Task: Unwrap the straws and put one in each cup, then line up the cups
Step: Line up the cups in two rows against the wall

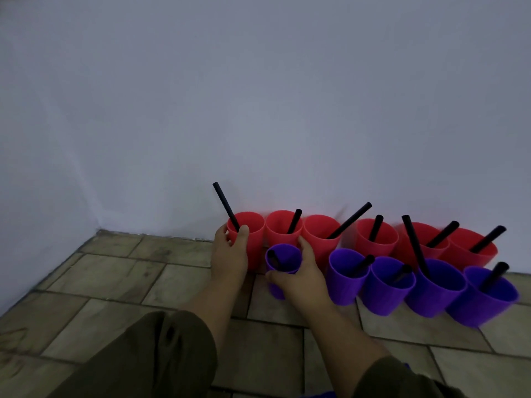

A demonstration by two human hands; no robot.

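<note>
Several red cups stand in a row against the wall, each with a black straw. My left hand (230, 254) grips the leftmost red cup (254, 234), thumb on its rim beside its straw (225, 206). In front runs a row of several purple cups with black straws. My right hand (298, 275) holds the leftmost purple cup (283, 261), fingers curled round its side. That cup's straw (274, 258) lies low inside it. The other purple cups (386, 285) stand close together to the right.
A pale wall (258, 110) rises right behind the red row. The floor is beige tile (115, 282), bare to the left and in front. My dark trouser knees (143, 354) fill the bottom of the view.
</note>
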